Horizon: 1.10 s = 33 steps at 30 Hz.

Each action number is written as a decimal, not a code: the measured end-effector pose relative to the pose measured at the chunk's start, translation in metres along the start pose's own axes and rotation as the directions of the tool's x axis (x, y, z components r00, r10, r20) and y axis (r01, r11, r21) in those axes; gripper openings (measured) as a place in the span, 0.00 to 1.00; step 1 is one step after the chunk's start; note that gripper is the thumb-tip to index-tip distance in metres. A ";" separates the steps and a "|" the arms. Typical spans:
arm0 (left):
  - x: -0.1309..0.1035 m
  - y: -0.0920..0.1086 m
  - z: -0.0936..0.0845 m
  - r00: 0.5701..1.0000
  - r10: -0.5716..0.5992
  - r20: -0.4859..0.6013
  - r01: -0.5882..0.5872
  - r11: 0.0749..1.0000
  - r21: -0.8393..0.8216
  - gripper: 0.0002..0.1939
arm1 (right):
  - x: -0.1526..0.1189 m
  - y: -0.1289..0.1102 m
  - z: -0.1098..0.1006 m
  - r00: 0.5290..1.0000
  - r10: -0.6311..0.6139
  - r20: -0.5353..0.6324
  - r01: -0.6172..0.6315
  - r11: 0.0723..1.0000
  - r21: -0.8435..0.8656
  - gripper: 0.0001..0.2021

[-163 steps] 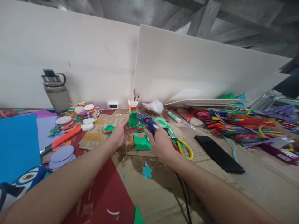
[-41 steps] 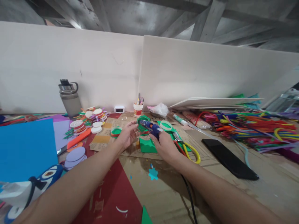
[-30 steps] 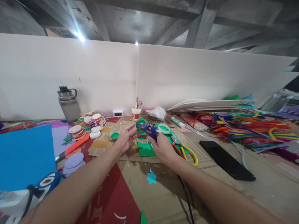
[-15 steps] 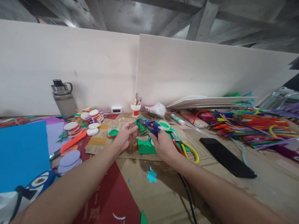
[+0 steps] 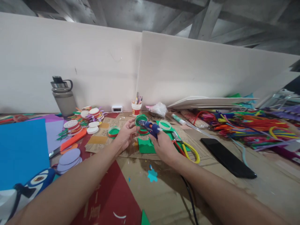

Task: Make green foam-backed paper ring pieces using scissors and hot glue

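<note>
A grey bottle [image 5: 64, 101] stands well apart from a black phone [image 5: 227, 157]

Bottle [image 5: 63, 100] at left, before wall board [image 5: 93, 68]; clock [image 5: 117, 108] right of it; cup [image 5: 136, 108] next, pens [image 5: 138, 99] in it; scissors [image 5: 185, 147] between cup and phone [image 5: 227, 157]; phone on counter [image 5: 264, 187], before pipe cleaners [image 5: 253, 125]; paper star [image 5: 152, 175] nearer, left of phone.

Between my forearms, a low lane is running over the brown cardboard [image 5: 138, 190], a blue flower cutout [image 5: 152, 175] lying flat within it. Yellow-handled scissors [image 5: 191, 153] are obstructing the side just beside my right grip [image 5: 165, 146]; beyond them, a narrow gap is preceding the black phone [image 5: 228, 158]. Ahead, a brush cup [image 5: 136, 109] is standing upright.
</note>
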<state>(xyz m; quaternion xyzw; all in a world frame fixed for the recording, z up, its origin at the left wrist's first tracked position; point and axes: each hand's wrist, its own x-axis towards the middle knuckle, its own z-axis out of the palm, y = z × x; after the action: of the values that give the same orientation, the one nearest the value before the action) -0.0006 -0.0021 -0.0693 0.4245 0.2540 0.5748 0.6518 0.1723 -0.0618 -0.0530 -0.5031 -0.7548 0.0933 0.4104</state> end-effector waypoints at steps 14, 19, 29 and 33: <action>0.001 -0.002 -0.002 0.999 -0.035 -0.032 0.033 0.998 -0.057 0.18 | 0.000 0.001 0.001 0.997 0.007 -0.074 -0.009 1.000 -0.028 0.18; -0.002 0.001 0.002 0.998 -0.036 -0.060 0.032 0.997 -0.070 0.19 | 0.001 0.003 0.000 0.994 0.004 -0.107 -0.008 0.999 -0.044 0.18; 0.000 -0.001 0.002 0.998 -0.004 -0.063 0.002 1.000 -0.026 0.19 | 0.000 0.001 0.000 0.998 0.046 -0.051 -0.048 0.998 -0.044 0.18; 0.002 -0.003 0.000 0.999 -0.007 -0.041 0.004 0.998 -0.063 0.22 | -0.001 0.000 0.001 0.999 0.040 -0.021 -0.041 0.998 -0.042 0.18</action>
<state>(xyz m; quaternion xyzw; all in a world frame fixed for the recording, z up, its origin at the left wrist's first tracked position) 0.0016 -0.0004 -0.0709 0.3913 0.2503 0.5893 0.6610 0.1720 -0.0625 -0.0546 -0.5276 -0.7421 0.0806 0.4054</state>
